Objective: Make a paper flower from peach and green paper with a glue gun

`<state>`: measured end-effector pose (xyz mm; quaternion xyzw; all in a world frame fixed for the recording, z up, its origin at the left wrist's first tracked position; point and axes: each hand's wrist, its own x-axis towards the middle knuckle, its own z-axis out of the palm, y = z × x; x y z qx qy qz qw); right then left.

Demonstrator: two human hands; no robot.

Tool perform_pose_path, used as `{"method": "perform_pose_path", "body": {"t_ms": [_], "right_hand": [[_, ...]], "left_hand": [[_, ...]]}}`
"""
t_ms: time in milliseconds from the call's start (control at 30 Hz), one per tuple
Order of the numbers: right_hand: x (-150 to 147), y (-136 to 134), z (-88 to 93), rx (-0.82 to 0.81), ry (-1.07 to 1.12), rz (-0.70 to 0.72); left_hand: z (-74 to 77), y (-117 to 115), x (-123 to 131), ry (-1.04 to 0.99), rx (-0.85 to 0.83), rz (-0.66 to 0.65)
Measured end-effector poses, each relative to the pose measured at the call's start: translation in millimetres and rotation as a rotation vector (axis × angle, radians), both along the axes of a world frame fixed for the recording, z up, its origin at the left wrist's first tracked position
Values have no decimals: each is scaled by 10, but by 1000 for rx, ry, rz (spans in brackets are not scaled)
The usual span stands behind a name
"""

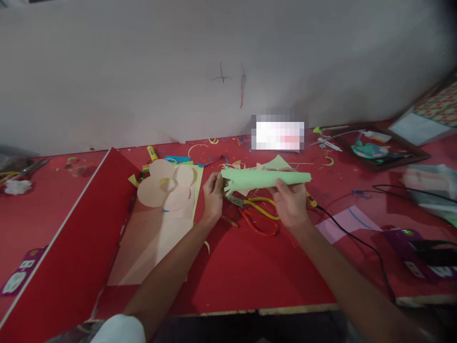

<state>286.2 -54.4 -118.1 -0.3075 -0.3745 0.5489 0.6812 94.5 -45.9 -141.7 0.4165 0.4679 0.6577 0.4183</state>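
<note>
Red counter against a grey wall; a green paper roll, fringed at its left end, is held crosswise above the counter; the right grip pinches the roll towards its plain end, thumb on the near side; the left grip has its fingers curled at the fringe, though whether they pinch it cannot be told; red-and-yellow-handled pliers lie beneath; peach paper cutouts lie left.

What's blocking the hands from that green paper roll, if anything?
Nothing visible: the right hand holds the green paper roll directly, and the left hand is right at its fringed end.
</note>
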Motion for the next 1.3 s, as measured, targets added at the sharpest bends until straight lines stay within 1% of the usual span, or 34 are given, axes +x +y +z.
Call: {"method": "perform_pose_path", "body": {"t_ms": [67, 200, 333, 433, 500, 633, 800, 867, 967, 1000, 1067, 1167, 1233, 1300], "right_hand": [[14, 3, 28, 21, 4, 19], [-8, -24, 46, 67, -34, 65], [-25, -53, 29, 126, -103, 55], [-17, -55, 17, 145, -147, 50], [-9, -49, 2, 154, -167, 56], [3, -39, -44, 175, -202, 59], [-39, -75, -55, 178, -250, 79], [-76, -97, -49, 145, -233, 84], [-112, -105, -51, 49, -146, 75], [-112, -99, -50, 23, -118, 61], [-91, -76, -38, 6, -81, 16], [-40, -40, 8, 55, -64, -23], [-18, -30, 34, 92, -67, -5], [-11, -37, 40, 118, -92, 20]], "left_hand": [[-31, 19, -4, -26, -16, -5], [-88, 43, -8, -38, -9, 48], [-122, 54, -1, -73, -1, 80], [-139, 62, -2, -73, 9, 71], [-141, 61, -4, -62, 5, 91], [-89, 34, 1, -4, 10, 175], [25, -12, 14, 123, 55, 155], [49, -25, 13, 168, 64, 163], [50, -35, 12, 207, 61, 150], [44, -35, 14, 182, 53, 144], [24, -27, 18, 64, 30, 139], [-15, 2, 21, -110, -14, 103], [-42, 26, 16, -135, -24, 79], [-64, 44, 10, -136, -29, 81]]}}
